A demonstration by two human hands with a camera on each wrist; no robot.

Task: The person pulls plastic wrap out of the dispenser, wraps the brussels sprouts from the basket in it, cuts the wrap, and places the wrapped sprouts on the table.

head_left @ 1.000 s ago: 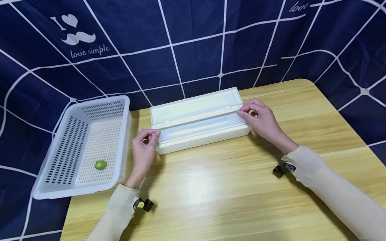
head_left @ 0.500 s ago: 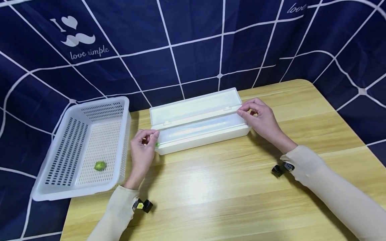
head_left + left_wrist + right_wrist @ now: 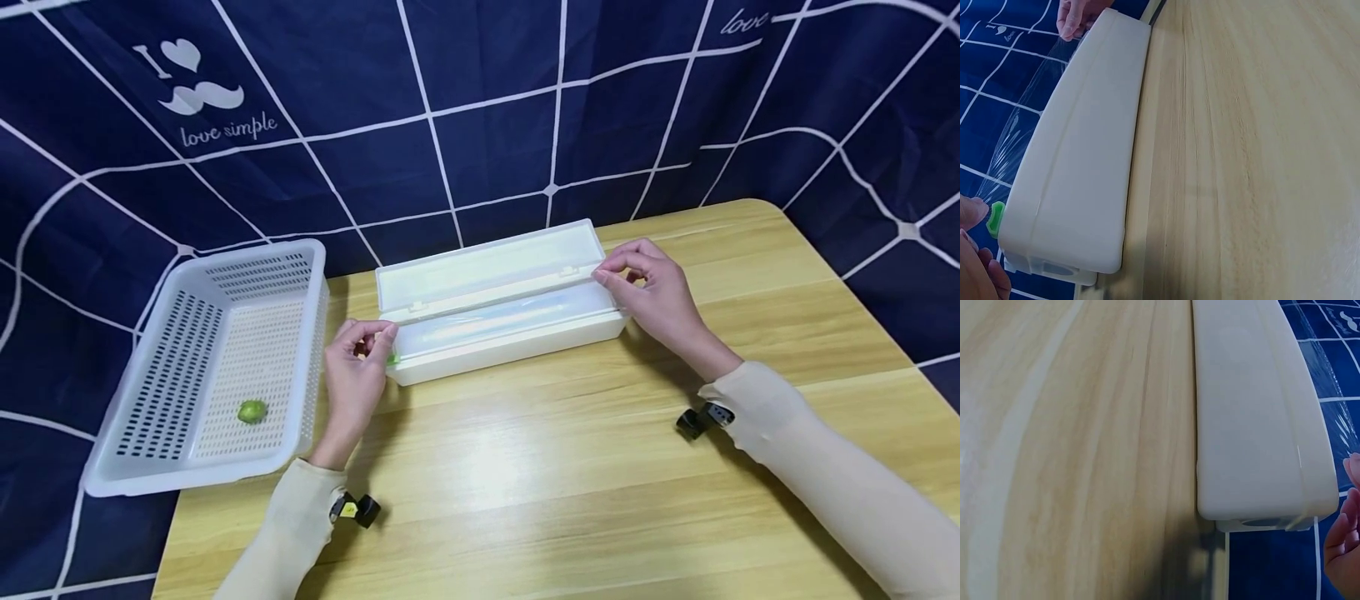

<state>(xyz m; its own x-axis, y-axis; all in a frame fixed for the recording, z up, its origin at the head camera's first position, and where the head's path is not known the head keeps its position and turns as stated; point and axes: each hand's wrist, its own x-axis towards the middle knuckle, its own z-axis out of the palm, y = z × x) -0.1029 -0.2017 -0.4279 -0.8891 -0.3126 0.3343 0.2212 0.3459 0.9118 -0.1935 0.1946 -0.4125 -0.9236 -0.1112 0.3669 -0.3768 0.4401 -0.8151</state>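
Observation:
A white cling film dispenser lies on the table with its long lid tipped back. Clear cling film stretches taut between my two hands above the box's opening. At the left end, my left hand pinches one edge of the film between thumb and index finger. My right hand pinches the film at the far right end in the same way. A small green piece sits at the box's left end, right beside my left fingertips. The roll inside is mostly hidden under the film's shine.
A white plastic basket with slotted walls stands left of the box, holding one small round green fruit or vegetable. A dark blue cloth with white lines hangs behind the wood-grain table.
My right hand has risen very slightly at the box's right end. The left hand, the dispenser and the basket keep their places.

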